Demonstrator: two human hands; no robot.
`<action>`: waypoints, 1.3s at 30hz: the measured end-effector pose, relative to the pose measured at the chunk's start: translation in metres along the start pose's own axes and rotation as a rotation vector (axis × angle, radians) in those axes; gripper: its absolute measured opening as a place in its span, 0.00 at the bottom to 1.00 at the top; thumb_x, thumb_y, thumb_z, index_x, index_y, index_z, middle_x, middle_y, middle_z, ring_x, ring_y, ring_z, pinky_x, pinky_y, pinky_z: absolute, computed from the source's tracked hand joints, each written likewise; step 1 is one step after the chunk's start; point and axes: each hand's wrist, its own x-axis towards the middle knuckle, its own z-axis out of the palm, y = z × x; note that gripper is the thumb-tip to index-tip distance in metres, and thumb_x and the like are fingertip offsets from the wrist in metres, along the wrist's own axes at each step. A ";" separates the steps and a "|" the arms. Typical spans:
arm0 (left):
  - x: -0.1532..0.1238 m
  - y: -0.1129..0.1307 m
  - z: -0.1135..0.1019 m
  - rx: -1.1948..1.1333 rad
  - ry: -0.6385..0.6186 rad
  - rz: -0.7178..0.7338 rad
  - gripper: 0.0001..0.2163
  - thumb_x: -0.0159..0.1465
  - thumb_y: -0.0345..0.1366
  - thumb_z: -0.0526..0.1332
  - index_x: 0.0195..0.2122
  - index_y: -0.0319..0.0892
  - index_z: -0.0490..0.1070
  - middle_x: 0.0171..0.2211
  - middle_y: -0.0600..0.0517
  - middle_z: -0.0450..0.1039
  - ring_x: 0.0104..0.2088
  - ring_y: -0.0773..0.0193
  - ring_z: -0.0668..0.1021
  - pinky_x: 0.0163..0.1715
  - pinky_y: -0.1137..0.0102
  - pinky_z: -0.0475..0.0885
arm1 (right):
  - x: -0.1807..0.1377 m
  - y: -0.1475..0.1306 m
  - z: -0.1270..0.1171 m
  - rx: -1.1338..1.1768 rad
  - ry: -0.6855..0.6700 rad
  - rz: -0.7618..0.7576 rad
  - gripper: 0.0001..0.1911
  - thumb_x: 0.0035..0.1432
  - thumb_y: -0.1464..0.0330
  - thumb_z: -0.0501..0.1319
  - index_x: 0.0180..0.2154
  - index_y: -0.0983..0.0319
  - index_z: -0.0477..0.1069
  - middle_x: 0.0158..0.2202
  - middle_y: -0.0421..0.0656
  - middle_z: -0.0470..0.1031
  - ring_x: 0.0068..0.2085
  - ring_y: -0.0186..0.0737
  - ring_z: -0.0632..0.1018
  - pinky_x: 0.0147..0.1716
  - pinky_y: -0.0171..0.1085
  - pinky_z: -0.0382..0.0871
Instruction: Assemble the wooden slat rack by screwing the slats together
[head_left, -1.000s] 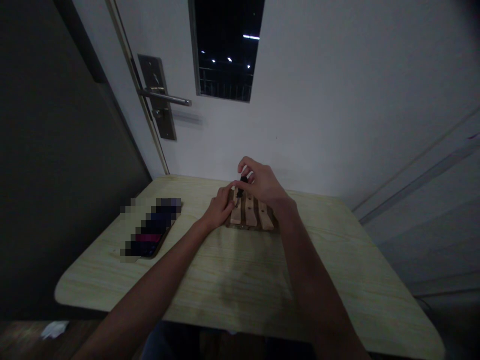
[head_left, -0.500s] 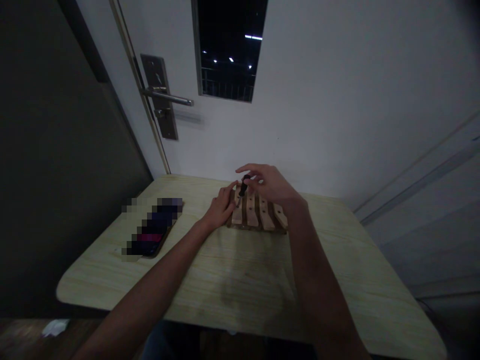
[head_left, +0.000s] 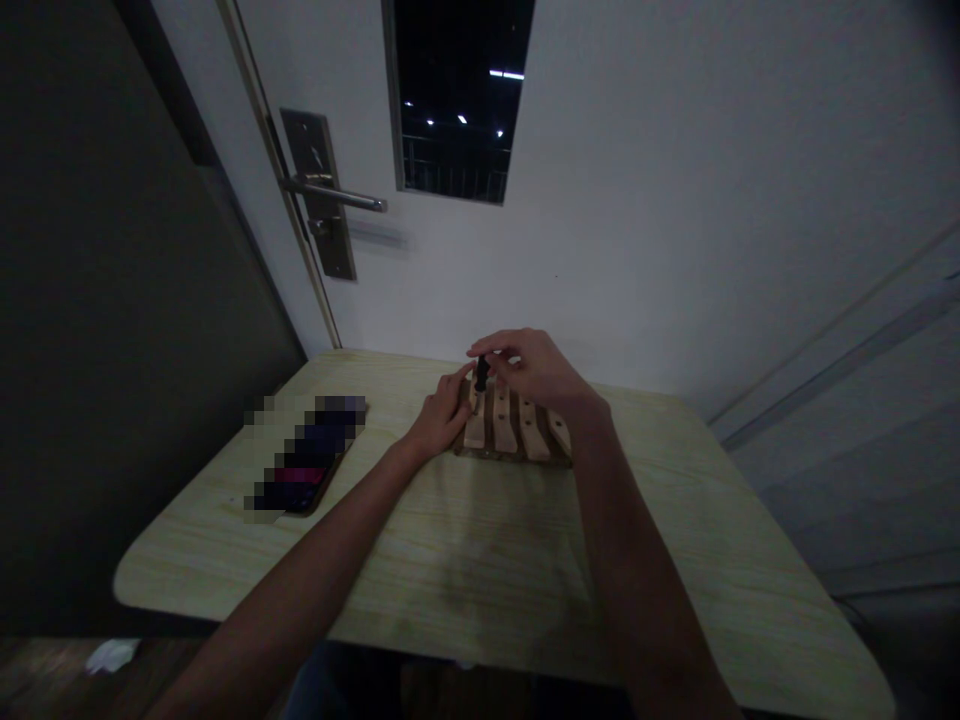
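Observation:
A brown wooden board with several pale wooden bars (head_left: 504, 432) across it lies on the table; small dark holes show in the bars. At its left end my left hand (head_left: 441, 412) grips the board, thumb on the leftmost bar and fingers along the far left edge. My right hand (head_left: 529, 362) is above the board, fingers closed on the black handle of a screwdriver (head_left: 481, 374). The screwdriver stands nearly upright, its tip at the leftmost bar beside my left thumb. Whether a screw is under the tip is too small to tell.
A phone (head_left: 307, 465), partly pixelated, lies on the left of the pale wood-grain table (head_left: 450, 560). Behind the table stands a white door (head_left: 637, 200) with a metal handle (head_left: 337, 192) and a dark window (head_left: 457, 100). A dark panel (head_left: 112, 350) rises at the left.
The screwdriver has gone from leaning right to nearly upright. My right hand has shifted slightly left, its fingers now over the handle's top. My left hand and the board have stayed put.

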 end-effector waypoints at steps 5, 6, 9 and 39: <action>0.000 0.000 0.000 -0.008 0.008 0.002 0.29 0.67 0.44 0.48 0.68 0.43 0.45 0.59 0.39 0.59 0.56 0.47 0.67 0.52 0.49 0.65 | -0.001 -0.001 -0.002 -0.014 -0.007 -0.023 0.19 0.53 0.80 0.55 0.42 0.61 0.79 0.42 0.44 0.81 0.37 0.36 0.78 0.39 0.37 0.72; 0.000 -0.001 0.001 -0.009 0.008 0.003 0.29 0.68 0.45 0.48 0.68 0.43 0.45 0.59 0.39 0.59 0.56 0.47 0.67 0.53 0.50 0.65 | -0.001 -0.002 -0.002 -0.022 -0.007 -0.013 0.17 0.54 0.78 0.57 0.41 0.61 0.79 0.41 0.44 0.81 0.35 0.36 0.78 0.37 0.37 0.71; -0.001 -0.004 0.002 -0.004 0.008 0.001 0.29 0.68 0.45 0.48 0.68 0.45 0.45 0.59 0.40 0.59 0.56 0.47 0.67 0.53 0.50 0.65 | 0.000 -0.006 -0.004 -0.046 0.017 0.020 0.07 0.54 0.72 0.64 0.37 0.61 0.78 0.33 0.42 0.80 0.31 0.35 0.76 0.34 0.35 0.69; 0.000 -0.005 0.003 -0.012 0.027 0.029 0.28 0.68 0.45 0.49 0.68 0.44 0.47 0.58 0.39 0.61 0.57 0.46 0.66 0.53 0.49 0.66 | 0.000 -0.008 -0.008 -0.044 -0.043 0.001 0.05 0.56 0.68 0.64 0.32 0.63 0.76 0.23 0.37 0.70 0.27 0.32 0.69 0.30 0.34 0.63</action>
